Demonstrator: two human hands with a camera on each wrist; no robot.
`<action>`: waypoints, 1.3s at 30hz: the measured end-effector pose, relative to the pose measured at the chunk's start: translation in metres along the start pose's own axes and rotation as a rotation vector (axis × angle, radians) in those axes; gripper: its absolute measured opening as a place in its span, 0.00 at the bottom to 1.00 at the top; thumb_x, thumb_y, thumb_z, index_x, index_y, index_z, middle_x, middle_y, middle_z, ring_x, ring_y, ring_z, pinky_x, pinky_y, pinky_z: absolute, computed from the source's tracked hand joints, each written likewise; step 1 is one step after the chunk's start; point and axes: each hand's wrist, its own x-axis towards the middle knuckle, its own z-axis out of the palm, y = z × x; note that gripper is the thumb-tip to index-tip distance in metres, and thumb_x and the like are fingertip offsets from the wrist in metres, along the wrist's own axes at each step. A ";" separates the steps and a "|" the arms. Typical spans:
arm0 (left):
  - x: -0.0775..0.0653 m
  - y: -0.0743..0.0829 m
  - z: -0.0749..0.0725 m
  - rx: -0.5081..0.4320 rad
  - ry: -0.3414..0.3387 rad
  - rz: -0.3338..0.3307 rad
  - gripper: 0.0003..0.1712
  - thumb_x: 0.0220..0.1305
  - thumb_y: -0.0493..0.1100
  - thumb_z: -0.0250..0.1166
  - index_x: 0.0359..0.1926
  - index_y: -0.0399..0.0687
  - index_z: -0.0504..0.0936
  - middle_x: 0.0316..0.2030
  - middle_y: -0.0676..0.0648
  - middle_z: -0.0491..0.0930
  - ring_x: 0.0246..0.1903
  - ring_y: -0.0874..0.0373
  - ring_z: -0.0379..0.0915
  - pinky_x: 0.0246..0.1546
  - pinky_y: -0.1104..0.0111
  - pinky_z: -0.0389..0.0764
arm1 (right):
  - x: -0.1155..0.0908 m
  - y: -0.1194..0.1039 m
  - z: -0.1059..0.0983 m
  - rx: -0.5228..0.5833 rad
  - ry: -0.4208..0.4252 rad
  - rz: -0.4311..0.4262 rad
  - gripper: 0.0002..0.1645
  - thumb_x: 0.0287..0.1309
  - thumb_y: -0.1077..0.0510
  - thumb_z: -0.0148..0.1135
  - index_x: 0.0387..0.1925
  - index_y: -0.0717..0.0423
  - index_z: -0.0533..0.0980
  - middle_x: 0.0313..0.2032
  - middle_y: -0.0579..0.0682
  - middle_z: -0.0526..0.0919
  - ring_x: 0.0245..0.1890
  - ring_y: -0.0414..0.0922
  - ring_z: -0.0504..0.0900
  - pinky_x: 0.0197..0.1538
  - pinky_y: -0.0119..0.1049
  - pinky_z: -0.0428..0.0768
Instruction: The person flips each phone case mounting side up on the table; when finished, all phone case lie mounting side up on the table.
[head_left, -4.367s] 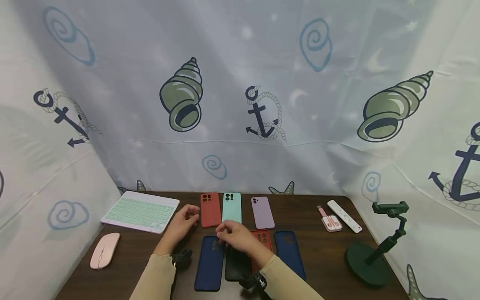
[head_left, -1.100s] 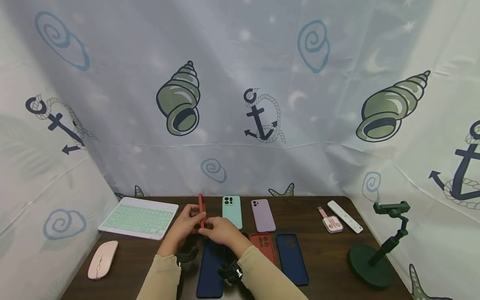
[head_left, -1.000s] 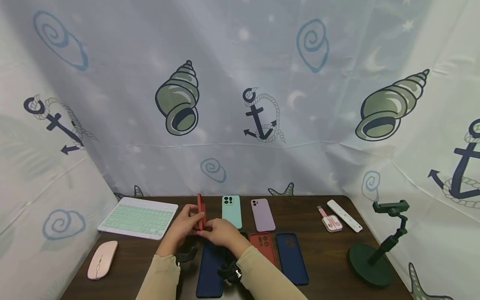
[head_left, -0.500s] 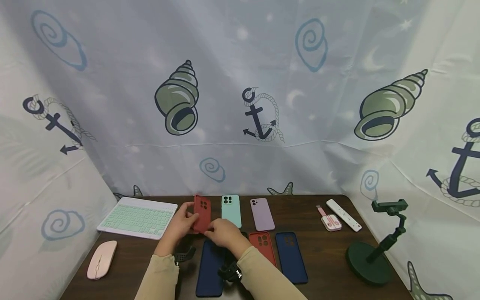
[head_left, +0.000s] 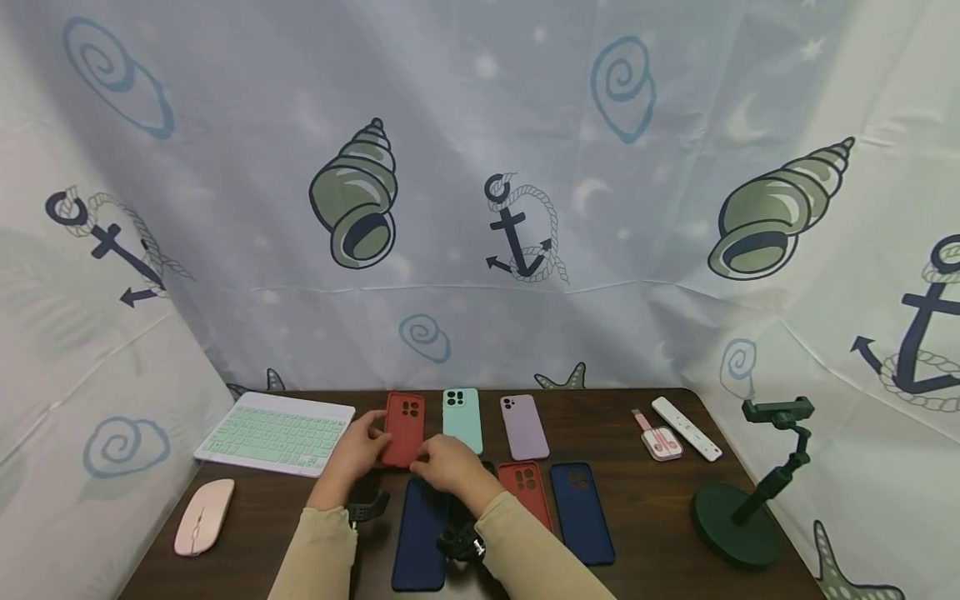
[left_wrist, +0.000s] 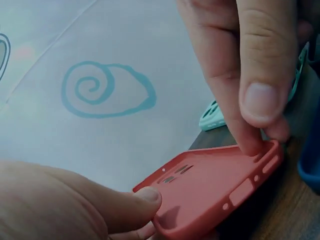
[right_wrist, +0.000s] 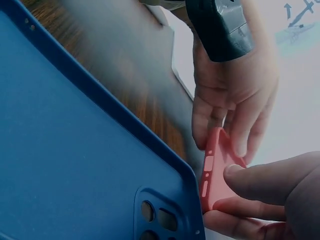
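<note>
A red phone case (head_left: 403,429), its hollow side showing, lies tilted between both hands just above the table or touching it; I cannot tell which. My left hand (head_left: 358,450) grips its left edge, the thumb inside the rim in the left wrist view, with the other fingers partly hidden underneath. At the near right corner my right hand (head_left: 452,467) pinches the red case, thumb inside, as the right wrist view shows. Just in front lies a dark blue phone case (head_left: 420,537). A black case beside it is mostly hidden by the right arm.
Mint (head_left: 462,419) and lilac (head_left: 524,427) phone cases lie at the back. Right of the arm are another red case (head_left: 527,492) and another blue case (head_left: 582,512). A keyboard (head_left: 277,433) and mouse (head_left: 205,517) lie left; a power strip-like white bar (head_left: 686,427) and green stand (head_left: 750,517) right.
Earlier the red case lay flat at the back, untouched. Both hands then held it up on edge; since then it has turned face-up and come down flatter between them.
</note>
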 end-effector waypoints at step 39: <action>0.004 0.062 0.046 0.094 0.037 0.293 0.14 0.68 0.40 0.67 0.52 0.43 0.81 0.45 0.42 0.81 0.45 0.48 0.80 0.49 0.52 0.81 | -0.030 0.082 -0.039 0.475 0.156 0.206 0.39 0.68 0.42 0.63 0.69 0.62 0.69 0.48 0.55 0.84 0.46 0.49 0.82 0.48 0.50 0.81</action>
